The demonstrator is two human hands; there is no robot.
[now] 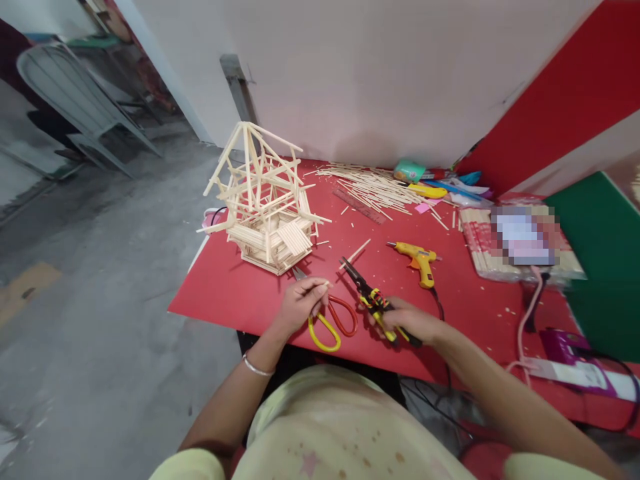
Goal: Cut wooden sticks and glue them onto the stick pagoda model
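Note:
Near the front edge of the red table, my left hand pinches a short piece of wooden stick between thumb and fingers. My right hand is wrapped round the handles of black and yellow pliers, whose jaws point up and to the left. Scissors with one yellow and one red handle lie beside my left hand, partly hidden by it. A loose stick rests just beyond the pliers' jaws. Behind my left hand stands a small house-like frame of sticks with a peaked top.
A yellow glue gun lies right of the pliers, its cable running off the front edge. Many loose sticks and a ruler are at the back. Packed sticks bear a phone at right. A chair stands far left.

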